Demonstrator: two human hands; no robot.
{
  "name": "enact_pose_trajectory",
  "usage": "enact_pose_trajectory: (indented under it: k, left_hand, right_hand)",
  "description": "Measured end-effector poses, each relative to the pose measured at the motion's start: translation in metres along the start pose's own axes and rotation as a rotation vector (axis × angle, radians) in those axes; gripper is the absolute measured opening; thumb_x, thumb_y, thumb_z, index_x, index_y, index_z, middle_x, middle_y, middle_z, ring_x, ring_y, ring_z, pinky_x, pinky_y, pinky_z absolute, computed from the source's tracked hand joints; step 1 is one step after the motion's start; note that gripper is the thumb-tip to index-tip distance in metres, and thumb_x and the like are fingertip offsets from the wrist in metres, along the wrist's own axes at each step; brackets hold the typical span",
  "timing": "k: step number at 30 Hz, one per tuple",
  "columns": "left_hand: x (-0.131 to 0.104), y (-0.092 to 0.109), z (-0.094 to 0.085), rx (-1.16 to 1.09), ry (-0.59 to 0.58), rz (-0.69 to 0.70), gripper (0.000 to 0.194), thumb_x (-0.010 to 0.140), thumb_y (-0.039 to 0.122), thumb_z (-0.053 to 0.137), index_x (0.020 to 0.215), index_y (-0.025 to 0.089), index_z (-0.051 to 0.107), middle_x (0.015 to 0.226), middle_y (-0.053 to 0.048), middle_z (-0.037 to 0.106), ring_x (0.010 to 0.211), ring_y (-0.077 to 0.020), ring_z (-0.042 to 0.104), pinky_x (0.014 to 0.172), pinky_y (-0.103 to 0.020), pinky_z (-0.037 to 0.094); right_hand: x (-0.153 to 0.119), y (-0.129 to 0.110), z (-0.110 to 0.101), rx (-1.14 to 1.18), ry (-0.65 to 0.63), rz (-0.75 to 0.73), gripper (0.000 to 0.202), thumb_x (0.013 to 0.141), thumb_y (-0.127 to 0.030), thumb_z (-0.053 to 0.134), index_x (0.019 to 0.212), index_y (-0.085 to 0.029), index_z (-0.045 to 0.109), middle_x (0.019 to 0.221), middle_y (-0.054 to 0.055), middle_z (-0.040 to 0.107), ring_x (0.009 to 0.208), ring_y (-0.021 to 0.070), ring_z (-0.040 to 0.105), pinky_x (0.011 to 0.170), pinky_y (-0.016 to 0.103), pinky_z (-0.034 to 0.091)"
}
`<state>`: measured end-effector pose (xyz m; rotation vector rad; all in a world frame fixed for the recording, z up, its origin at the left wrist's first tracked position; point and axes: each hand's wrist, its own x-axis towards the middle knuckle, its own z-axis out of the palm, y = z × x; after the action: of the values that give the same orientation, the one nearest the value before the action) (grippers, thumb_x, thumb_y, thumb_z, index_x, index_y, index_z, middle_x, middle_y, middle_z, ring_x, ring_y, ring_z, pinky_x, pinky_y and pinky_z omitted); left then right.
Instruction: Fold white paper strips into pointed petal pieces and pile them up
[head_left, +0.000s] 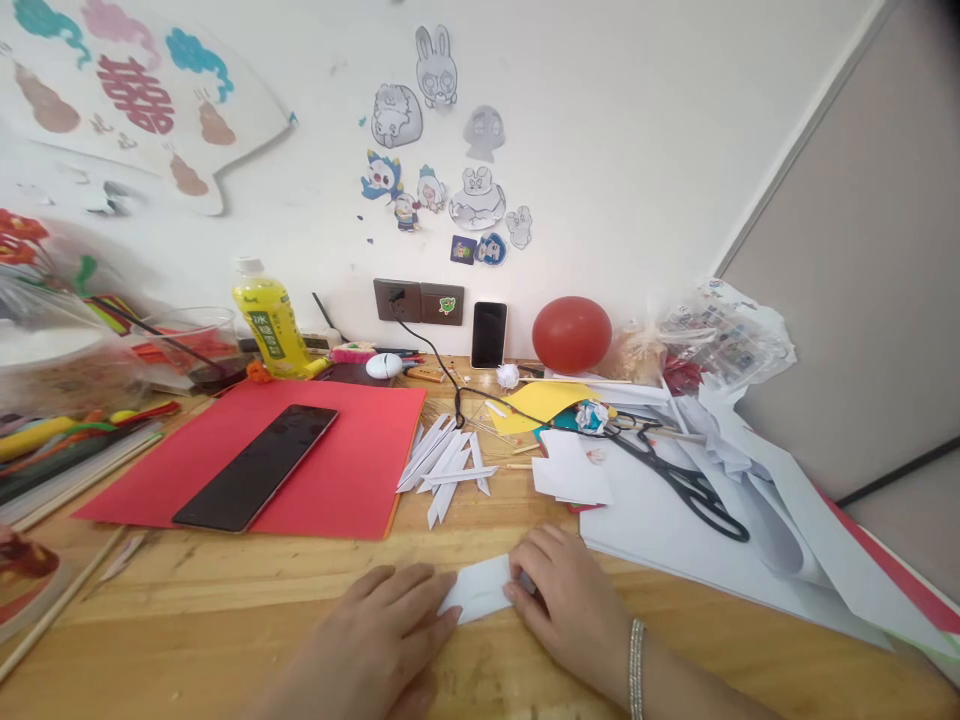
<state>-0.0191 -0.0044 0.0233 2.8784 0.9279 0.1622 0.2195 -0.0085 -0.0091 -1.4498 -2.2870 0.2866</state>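
A small folded white paper (481,588) lies low over the wooden table, between my two hands. My left hand (394,625) pinches its left end between thumb and fingers. At the right end, the thumb and curled fingers of my right hand (562,590) grip it; a bracelet circles that wrist. Beyond my hands sits a loose pile of several folded white paper strips (448,465). To the right of the pile are white paper pieces (571,468).
On the left, a dark tablet (259,465) rests on red paper (360,450). Black scissors (682,485) lie on white sheets (645,540) at right. Toward the wall stand a yellow bottle (270,320), a phone (489,335) and a red balloon (571,335). A black cable (439,360) crosses the table.
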Motion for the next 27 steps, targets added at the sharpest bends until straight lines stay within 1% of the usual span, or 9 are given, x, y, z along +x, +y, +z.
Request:
enact_pose_trajectory:
  k: [2, 5, 8, 12, 17, 20, 23, 25, 27]
  left_hand:
    - [-0.001, -0.005, -0.009, -0.097, -0.076, -0.029, 0.051, 0.078, 0.019, 0.064, 0.126, 0.035, 0.056, 0.134, -0.001, 0.054, 0.118, -0.0285, 0.054, 0.1, -0.044, 0.043]
    - [-0.001, -0.011, -0.017, -0.176, -0.178, -0.035, 0.058, 0.081, 0.023, 0.064, 0.132, 0.044, 0.045, 0.146, 0.001, 0.039, 0.131, -0.0316, 0.039, 0.103, -0.054, 0.036]
    - [0.001, -0.013, -0.019, -0.187, -0.22, 0.007, 0.057, 0.083, 0.023, 0.063, 0.13, 0.049, 0.045, 0.149, 0.002, 0.032, 0.135, -0.0326, 0.031, 0.103, -0.057, 0.034]
    - [0.003, -0.008, -0.018, -0.151, -0.181, 0.019, 0.061, 0.08, 0.017, 0.064, 0.13, 0.048, 0.046, 0.149, -0.001, 0.033, 0.134, -0.0345, 0.033, 0.1, -0.058, 0.037]
    - [0.003, -0.006, -0.016, -0.107, -0.163, 0.058, 0.052, 0.085, 0.025, 0.061, 0.131, 0.045, 0.047, 0.148, -0.004, 0.034, 0.133, -0.0357, 0.032, 0.098, -0.061, 0.037]
    - [0.003, -0.006, -0.019, -0.118, -0.156, 0.062, 0.054, 0.081, 0.019, 0.063, 0.127, 0.045, 0.052, 0.148, -0.004, 0.034, 0.133, -0.0354, 0.032, 0.098, -0.061, 0.037]
    - [0.001, -0.007, -0.021, -0.148, -0.128, 0.04, 0.059, 0.075, 0.012, 0.064, 0.124, 0.042, 0.055, 0.147, 0.0, 0.038, 0.132, -0.0323, 0.036, 0.099, -0.055, 0.04]
    - [0.0, -0.006, -0.019, -0.163, -0.089, -0.002, 0.056, 0.077, 0.015, 0.063, 0.128, 0.037, 0.053, 0.143, -0.001, 0.044, 0.129, -0.0292, 0.043, 0.097, -0.048, 0.046]
    - [0.0, -0.003, -0.013, -0.146, -0.016, -0.035, 0.059, 0.081, 0.023, 0.063, 0.136, 0.03, 0.044, 0.14, -0.006, 0.048, 0.124, -0.0283, 0.048, 0.094, -0.043, 0.049]
  right_hand:
    - [0.0, 0.001, 0.0, 0.007, 0.0, -0.003, 0.015, 0.076, -0.007, 0.062, 0.074, -0.018, 0.052, 0.076, 0.001, 0.055, 0.074, 0.0185, 0.048, 0.066, 0.029, 0.034]
    - [0.0, 0.002, 0.002, 0.014, 0.001, -0.011, 0.014, 0.076, -0.007, 0.061, 0.075, -0.018, 0.052, 0.078, 0.001, 0.056, 0.075, 0.0188, 0.048, 0.067, 0.03, 0.034]
    - [0.0, 0.003, 0.002, 0.021, 0.006, -0.02, 0.014, 0.076, -0.006, 0.06, 0.075, -0.017, 0.052, 0.079, 0.002, 0.056, 0.076, 0.0191, 0.048, 0.068, 0.031, 0.035]
    - [0.0, 0.003, 0.002, 0.033, 0.003, -0.029, 0.013, 0.077, -0.006, 0.06, 0.076, -0.018, 0.053, 0.078, 0.002, 0.056, 0.075, 0.019, 0.049, 0.068, 0.03, 0.035]
    - [0.0, 0.003, 0.003, 0.038, 0.013, -0.034, 0.013, 0.077, -0.008, 0.061, 0.075, -0.018, 0.053, 0.078, 0.002, 0.056, 0.076, 0.0191, 0.049, 0.068, 0.031, 0.035]
    - [0.0, 0.003, 0.003, 0.044, 0.013, -0.028, 0.013, 0.076, -0.008, 0.062, 0.075, -0.018, 0.053, 0.078, 0.001, 0.056, 0.075, 0.0188, 0.049, 0.067, 0.03, 0.035]
    - [0.0, 0.002, 0.002, 0.038, 0.007, -0.021, 0.013, 0.076, -0.008, 0.063, 0.076, -0.017, 0.054, 0.078, 0.001, 0.057, 0.075, 0.0186, 0.049, 0.068, 0.03, 0.035]
    - [0.0, 0.002, 0.001, 0.032, 0.002, -0.018, 0.013, 0.076, -0.008, 0.063, 0.076, -0.017, 0.054, 0.077, 0.001, 0.057, 0.075, 0.0186, 0.049, 0.068, 0.03, 0.035]
    - [0.001, 0.001, 0.0, 0.02, 0.003, -0.019, 0.013, 0.076, -0.008, 0.064, 0.075, -0.017, 0.054, 0.077, 0.001, 0.056, 0.076, 0.0189, 0.049, 0.068, 0.03, 0.035]
